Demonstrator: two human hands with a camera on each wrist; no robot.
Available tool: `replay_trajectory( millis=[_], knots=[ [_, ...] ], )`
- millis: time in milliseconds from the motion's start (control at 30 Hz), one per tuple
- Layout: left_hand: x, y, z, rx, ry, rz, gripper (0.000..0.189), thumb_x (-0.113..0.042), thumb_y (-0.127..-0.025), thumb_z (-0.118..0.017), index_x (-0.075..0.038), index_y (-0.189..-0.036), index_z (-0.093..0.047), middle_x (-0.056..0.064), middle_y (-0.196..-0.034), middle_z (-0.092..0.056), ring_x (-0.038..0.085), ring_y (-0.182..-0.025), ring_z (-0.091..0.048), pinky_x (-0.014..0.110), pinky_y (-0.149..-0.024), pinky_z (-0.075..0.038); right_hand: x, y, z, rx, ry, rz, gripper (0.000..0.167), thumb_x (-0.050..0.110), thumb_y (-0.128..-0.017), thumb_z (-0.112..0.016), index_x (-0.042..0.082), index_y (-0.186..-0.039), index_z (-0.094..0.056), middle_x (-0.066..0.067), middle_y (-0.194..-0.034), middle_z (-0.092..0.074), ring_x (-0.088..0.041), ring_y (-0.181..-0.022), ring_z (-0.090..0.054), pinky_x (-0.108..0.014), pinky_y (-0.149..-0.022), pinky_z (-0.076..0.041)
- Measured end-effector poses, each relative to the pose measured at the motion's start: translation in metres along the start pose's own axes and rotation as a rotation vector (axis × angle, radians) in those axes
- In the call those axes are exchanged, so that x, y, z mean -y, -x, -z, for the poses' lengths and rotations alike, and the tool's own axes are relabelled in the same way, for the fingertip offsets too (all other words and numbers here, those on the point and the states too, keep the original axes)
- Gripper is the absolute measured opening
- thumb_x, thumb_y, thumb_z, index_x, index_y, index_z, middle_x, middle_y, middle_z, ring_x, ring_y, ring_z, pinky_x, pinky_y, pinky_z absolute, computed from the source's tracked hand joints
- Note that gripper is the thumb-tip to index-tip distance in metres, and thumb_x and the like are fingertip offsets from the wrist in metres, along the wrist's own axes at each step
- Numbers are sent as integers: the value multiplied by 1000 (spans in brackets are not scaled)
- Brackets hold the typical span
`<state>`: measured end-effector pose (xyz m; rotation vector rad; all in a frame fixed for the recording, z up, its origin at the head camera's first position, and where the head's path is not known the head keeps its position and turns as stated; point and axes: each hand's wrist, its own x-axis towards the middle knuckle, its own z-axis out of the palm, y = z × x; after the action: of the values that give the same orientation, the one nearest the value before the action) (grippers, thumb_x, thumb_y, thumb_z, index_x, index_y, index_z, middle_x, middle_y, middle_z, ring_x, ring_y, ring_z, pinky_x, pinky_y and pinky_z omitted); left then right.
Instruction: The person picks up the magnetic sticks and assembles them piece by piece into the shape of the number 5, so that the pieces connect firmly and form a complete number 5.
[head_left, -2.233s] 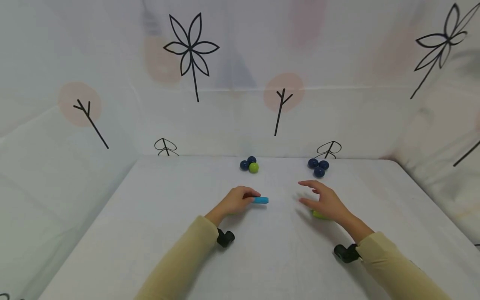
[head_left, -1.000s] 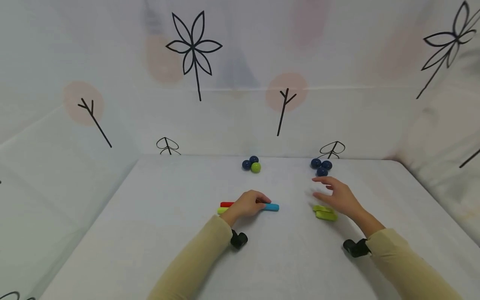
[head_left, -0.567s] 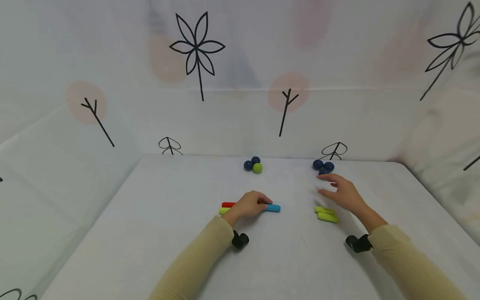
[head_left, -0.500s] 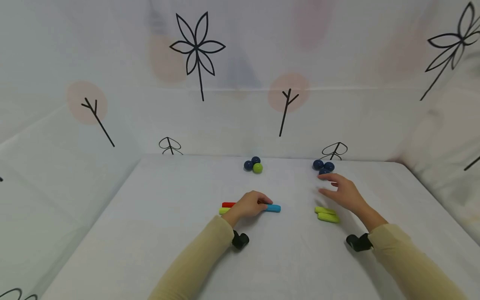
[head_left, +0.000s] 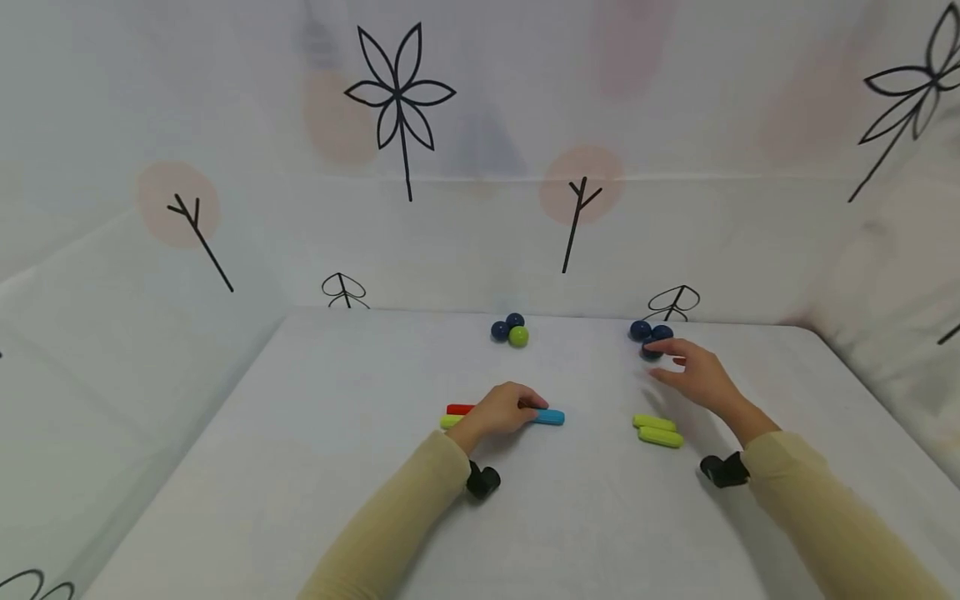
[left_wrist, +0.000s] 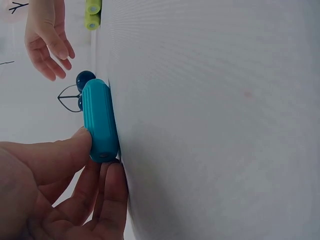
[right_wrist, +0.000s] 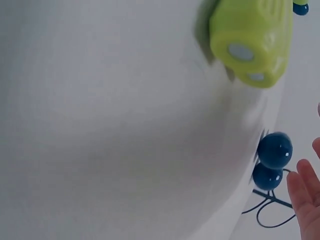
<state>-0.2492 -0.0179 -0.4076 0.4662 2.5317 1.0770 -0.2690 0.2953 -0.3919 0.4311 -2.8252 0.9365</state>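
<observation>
My left hand [head_left: 501,410] pinches a blue rod [head_left: 550,417] between thumb and fingers, low at the white table. In the left wrist view the blue rod [left_wrist: 100,120] shows a ribbed, faceted body. A red rod [head_left: 459,409] and a yellow-green rod [head_left: 452,422] lie side by side left of it, partly hidden by that hand. My right hand [head_left: 699,377] holds nothing, its fingers loosely spread. Its index fingertip overlaps the nearest navy ball [head_left: 651,352] in the head view. Two more navy balls [head_left: 640,330] sit against that one.
Two lime rods [head_left: 660,437] with grey end discs lie side by side, nearer than my right hand. At the table's back middle, two navy balls [head_left: 500,331] cluster with a green ball [head_left: 518,337]. A patterned white cloth [head_left: 465,233] rises behind the table.
My left hand has brought the blue rod right and nearer, uncovering the red and yellow-green rods. My right hand has moved forward and right to the navy balls, off the lime rods.
</observation>
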Motion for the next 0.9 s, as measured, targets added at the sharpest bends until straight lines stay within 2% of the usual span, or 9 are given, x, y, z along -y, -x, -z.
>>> replay_trajectory(
  millis=[433, 700, 900],
  knots=[
    [1, -2, 2, 11, -20, -20, 20, -11, -93, -57, -12, -110, -68, -3, -103, -62, 14, -96, -53, 27, -88, -43, -19, -13, 7, 18, 29, -15, 38, 0, -85, -62, -8, -121, -52, -32, -123, -48, -48, -112, -44, -56, -92, -38],
    [4, -3, 2, 15, -13, -14, 20, -11, -93, -58, -12, -110, -68, -4, -103, -61, 13, -96, -53, 27, -89, -43, -27, -22, 8, 67, 30, -31, 40, -1, -85, -61, -7, -123, -51, -31, -124, -47, -48, -113, -42, -56, -92, -37],
    [3, -3, 3, 23, -11, -21, 20, -10, -93, -58, -12, -110, -68, -3, -105, -61, 14, -98, -53, 28, -90, -43, -31, -25, 5, 63, 29, -17, 40, -1, -84, -62, -9, -121, -52, -31, -115, -49, -45, -106, -47, -55, -89, -40]
  ],
)
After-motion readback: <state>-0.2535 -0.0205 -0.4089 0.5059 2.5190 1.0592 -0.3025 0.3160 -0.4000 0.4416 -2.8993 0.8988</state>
